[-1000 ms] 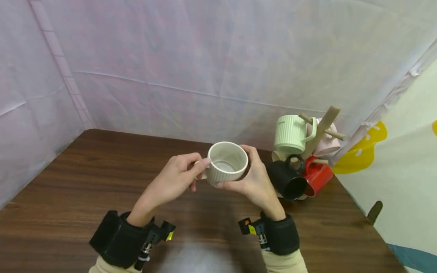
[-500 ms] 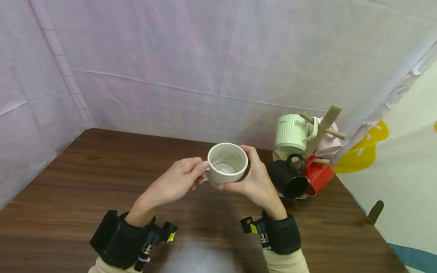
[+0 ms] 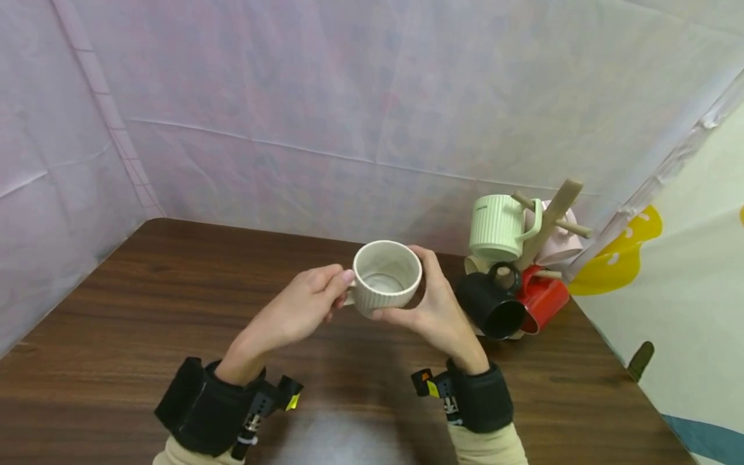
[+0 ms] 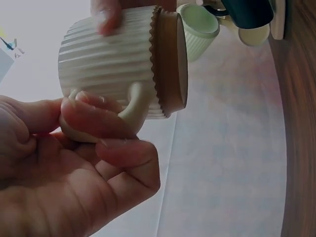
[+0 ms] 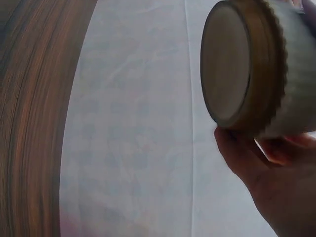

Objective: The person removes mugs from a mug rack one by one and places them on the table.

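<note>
A cream ribbed mug [image 3: 387, 278] is held upright above the brown table [image 3: 145, 310], its inside bare. My left hand [image 3: 302, 309] pinches its handle [image 4: 129, 111] between thumb and fingers. My right hand [image 3: 433, 303] wraps round the mug's right side, thumb near the rim and fingers under its base [image 5: 228, 64]. The left wrist view shows the mug [image 4: 118, 64] from below, with my right hand's fingertip on its far side.
A wooden mug tree [image 3: 546, 223] stands at the table's back right, carrying a pale green ribbed mug [image 3: 498, 227], a pink mug [image 3: 560, 244], a black mug [image 3: 494, 307] and a red mug [image 3: 543, 298]. Pale sheeting walls the back and left.
The mug and both hands have barely shifted; my left fingers have settled closer against the handle.
</note>
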`<state>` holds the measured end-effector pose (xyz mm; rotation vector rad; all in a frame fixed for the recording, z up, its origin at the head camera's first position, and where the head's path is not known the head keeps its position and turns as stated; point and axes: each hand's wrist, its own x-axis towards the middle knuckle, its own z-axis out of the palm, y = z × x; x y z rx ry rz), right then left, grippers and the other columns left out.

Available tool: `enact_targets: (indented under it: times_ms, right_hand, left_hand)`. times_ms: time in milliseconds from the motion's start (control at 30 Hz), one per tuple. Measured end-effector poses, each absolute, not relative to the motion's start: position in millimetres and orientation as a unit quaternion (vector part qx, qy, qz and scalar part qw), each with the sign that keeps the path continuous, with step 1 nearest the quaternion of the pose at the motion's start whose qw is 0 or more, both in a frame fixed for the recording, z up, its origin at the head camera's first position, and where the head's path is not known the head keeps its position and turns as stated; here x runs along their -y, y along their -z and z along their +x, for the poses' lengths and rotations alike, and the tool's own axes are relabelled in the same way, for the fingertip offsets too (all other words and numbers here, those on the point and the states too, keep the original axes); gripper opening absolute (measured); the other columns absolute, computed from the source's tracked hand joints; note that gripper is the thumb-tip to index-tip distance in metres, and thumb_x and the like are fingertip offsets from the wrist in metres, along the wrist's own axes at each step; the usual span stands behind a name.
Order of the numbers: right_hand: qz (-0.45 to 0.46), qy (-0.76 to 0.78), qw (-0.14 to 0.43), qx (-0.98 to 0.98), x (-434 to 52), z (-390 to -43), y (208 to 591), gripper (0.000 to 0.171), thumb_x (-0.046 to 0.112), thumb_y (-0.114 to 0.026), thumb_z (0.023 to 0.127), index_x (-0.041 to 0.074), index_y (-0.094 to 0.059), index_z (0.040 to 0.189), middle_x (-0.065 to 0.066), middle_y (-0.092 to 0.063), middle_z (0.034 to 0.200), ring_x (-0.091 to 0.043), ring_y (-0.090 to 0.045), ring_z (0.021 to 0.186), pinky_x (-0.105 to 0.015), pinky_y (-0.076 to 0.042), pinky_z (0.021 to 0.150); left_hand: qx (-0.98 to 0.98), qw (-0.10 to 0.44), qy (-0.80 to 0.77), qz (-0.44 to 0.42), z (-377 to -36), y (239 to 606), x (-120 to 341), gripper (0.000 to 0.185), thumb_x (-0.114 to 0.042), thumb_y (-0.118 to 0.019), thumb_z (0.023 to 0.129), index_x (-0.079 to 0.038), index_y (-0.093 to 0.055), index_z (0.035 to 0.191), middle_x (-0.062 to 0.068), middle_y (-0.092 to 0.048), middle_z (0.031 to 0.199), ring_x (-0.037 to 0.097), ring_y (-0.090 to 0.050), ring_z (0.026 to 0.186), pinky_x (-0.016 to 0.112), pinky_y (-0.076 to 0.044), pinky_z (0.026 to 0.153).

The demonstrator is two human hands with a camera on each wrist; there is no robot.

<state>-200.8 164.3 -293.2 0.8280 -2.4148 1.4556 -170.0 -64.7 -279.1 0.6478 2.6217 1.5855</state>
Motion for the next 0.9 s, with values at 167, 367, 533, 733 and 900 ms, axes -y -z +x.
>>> enact_targets:
  times_ms: [167,367,533,733,900]
  right_hand:
    - [0.303,-0.543,0.078,0.779,-176,-201,287,0.091,-0.001,-0.082,0.082,-0.002,-0.024,0.152,-0.022,-0.043,0.148,-0.035,-0.044,0.135,-0.052,-0.039,0.108]
    - [0.28,-0.528,0.11,0.794,-188,-202,283,0.072,-0.004,-0.074,0.087,0.001,-0.036,0.149,-0.018,-0.047,0.146,-0.034,-0.045,0.134,-0.051,-0.039,0.109]
    - [0.268,-0.486,0.149,0.818,-194,-201,282,0.053,-0.001,-0.073,0.09,-0.002,-0.052,0.138,-0.019,-0.054,0.138,-0.034,-0.052,0.127,-0.051,-0.043,0.105]
    - [0.26,-0.452,0.185,0.833,-202,-201,281,0.042,0.0,-0.073,0.091,-0.003,-0.059,0.131,-0.019,-0.059,0.132,-0.033,-0.056,0.122,-0.052,-0.045,0.102]
    - [0.261,-0.439,0.189,0.839,-206,-201,280,0.034,-0.001,-0.072,0.092,-0.003,-0.063,0.125,-0.018,-0.063,0.125,-0.031,-0.06,0.115,-0.051,-0.048,0.098]
  left_hand:
    - [-0.837,-0.025,-0.518,0.174,-170,273,74,0.034,-0.027,-0.039,0.112,-0.007,-0.052,0.088,0.007,-0.05,0.079,0.021,-0.05,0.07,0.034,-0.042,0.064]
    - [-0.836,-0.051,-0.532,0.126,-172,270,87,0.036,-0.03,-0.038,0.112,-0.005,-0.051,0.09,0.008,-0.05,0.081,0.023,-0.049,0.072,0.034,-0.04,0.063]
    - [-0.836,-0.066,-0.537,0.091,-174,271,98,0.036,-0.029,-0.037,0.112,-0.004,-0.051,0.09,0.009,-0.05,0.082,0.023,-0.05,0.074,0.034,-0.039,0.065]
    - [-0.843,-0.088,-0.527,0.053,-178,273,112,0.037,-0.029,-0.034,0.112,-0.004,-0.051,0.091,0.01,-0.051,0.088,0.022,-0.051,0.076,0.035,-0.04,0.067]
    - [-0.842,-0.094,-0.531,0.02,-181,275,123,0.039,-0.03,-0.03,0.113,-0.002,-0.05,0.094,0.012,-0.051,0.095,0.022,-0.052,0.081,0.036,-0.041,0.071]
